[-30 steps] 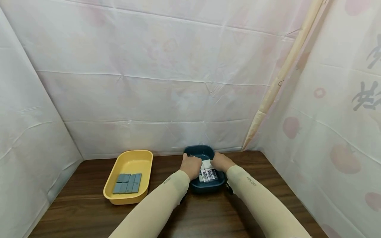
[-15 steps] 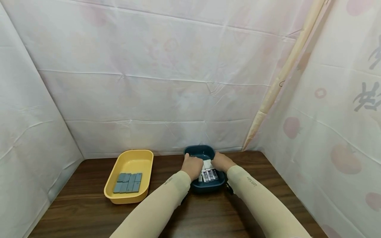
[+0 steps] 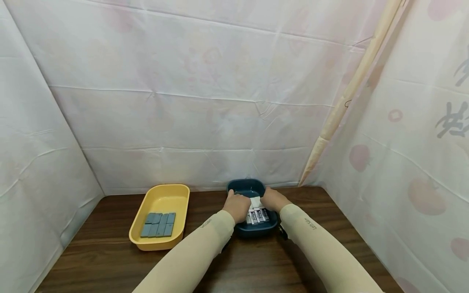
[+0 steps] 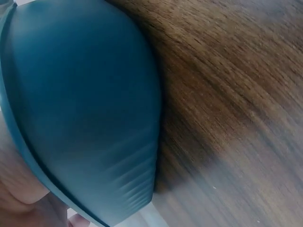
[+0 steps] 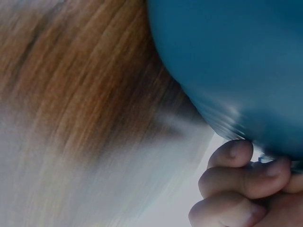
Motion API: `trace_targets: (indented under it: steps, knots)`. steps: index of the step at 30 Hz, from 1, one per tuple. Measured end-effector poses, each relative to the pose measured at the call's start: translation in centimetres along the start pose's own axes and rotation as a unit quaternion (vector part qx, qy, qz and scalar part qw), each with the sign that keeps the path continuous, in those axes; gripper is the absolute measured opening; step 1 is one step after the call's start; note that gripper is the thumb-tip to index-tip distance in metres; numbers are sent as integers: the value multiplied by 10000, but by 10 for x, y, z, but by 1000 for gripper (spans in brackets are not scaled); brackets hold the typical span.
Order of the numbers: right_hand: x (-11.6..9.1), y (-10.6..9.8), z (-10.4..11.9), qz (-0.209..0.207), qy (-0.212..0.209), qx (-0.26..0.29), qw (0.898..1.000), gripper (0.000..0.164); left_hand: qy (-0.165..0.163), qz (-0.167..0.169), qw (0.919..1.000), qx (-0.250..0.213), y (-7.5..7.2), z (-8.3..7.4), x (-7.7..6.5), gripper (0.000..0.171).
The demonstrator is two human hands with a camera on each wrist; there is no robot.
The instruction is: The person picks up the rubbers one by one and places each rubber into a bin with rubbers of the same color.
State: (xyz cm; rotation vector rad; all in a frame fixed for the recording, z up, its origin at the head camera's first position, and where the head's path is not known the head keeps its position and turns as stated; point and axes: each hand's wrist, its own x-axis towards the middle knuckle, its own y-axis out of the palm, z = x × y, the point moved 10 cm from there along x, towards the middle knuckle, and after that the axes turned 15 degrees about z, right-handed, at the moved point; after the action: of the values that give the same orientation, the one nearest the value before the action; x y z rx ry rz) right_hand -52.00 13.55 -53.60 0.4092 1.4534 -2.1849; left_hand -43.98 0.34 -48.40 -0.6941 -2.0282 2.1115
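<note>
In the head view a dark blue basin (image 3: 256,232) stands on the table and holds small white blocks (image 3: 256,201). Several blocks with dark printed marks (image 3: 258,216) lie side by side in it. My left hand (image 3: 237,206) reaches over the left rim beside the blocks; its fingertips are hidden. At the right rim is my right hand (image 3: 274,200), close to the plain white blocks. The right wrist view shows its curled fingers (image 5: 227,182) beyond the basin's wall (image 5: 236,61); whether they hold anything is unclear. The left wrist view shows mostly the basin's outer wall (image 4: 85,94).
Left of the basin stands a yellow tray (image 3: 159,246) with several grey-blue rectangular blocks (image 3: 161,224) laid flat together. The dark wooden table (image 3: 95,260) ends at white curtains (image 3: 183,122) behind and at both sides. A wrapped pole (image 3: 329,126) leans at the back right corner.
My left hand has shifted slightly to the right inside the basin. The printed blocks now lie closer together at their left end. My right hand has barely moved.
</note>
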Motion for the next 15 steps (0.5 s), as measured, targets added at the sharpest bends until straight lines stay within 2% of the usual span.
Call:
trace_targets:
  steps: [5,8,12,15]
  knots:
    - [4,2,5,97,-23,-54,9999,76,-111,84,9999,11,4,6,1,11]
    - [4,3,5,127,-17,-85,9999,77,-125,106,9998,-73,4,8,2,16]
    - [2,2,3,107,35,-21,9999,76,-118,4,9992,-376,-3,13,-2,22]
    - [1,3,1,87,90,169,9998,73,-72,-139,9986,-511,-12,20,-10,19]
